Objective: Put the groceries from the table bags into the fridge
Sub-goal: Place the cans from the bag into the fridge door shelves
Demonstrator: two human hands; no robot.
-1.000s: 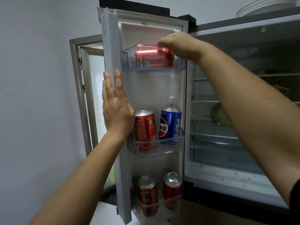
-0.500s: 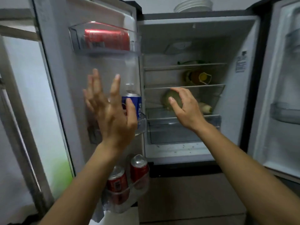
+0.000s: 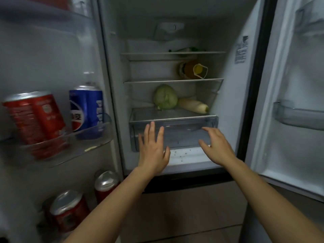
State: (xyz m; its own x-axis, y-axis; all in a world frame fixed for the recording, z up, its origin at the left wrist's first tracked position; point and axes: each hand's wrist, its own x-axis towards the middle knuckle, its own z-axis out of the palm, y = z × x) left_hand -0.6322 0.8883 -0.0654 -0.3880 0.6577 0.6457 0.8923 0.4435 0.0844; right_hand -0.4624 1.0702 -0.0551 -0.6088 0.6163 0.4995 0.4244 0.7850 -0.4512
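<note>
My biggest worry from here is the fridge (image 3: 226, 95) itself. Both doors stand wide, and the left door (image 3: 43, 55) hangs close beside the left forearm, so a careless swing of that arm could knock it.

Next down in size is the clear drawer (image 3: 175, 135) at the bottom of the compartment, which looks pushed in or nearly so. If I have it pulled with uneven force from two hands, I judge it could skew and jam, or slide out further than meant and tip.

On the shelf just above it lie the cabbage (image 3: 165, 97) and the white radish (image 3: 193, 106), touching each other (the radish is round, so it worries me more). A hard jerk on the drawer could set it rolling.

Smaller still, the red can (image 3: 35, 120) and the blue can (image 3: 85, 109) stand side by side in the left door's rack, with the lower cans (image 3: 107, 183) in the rack beneath. A bump to that door could topple them.

The bags and the table are out of view, so I cannot say what is left to fetch.

Both arms reach forward and down toward the drawer. The left hand (image 3: 154, 149) is flat, with its fingers straight, spread and pointing up before the drawer's face; I cannot tell whether it touches. The right hand (image 3: 216, 146) has its fingers spread and a little bent, near the drawer's right part. Neither hand holds anything.
</note>
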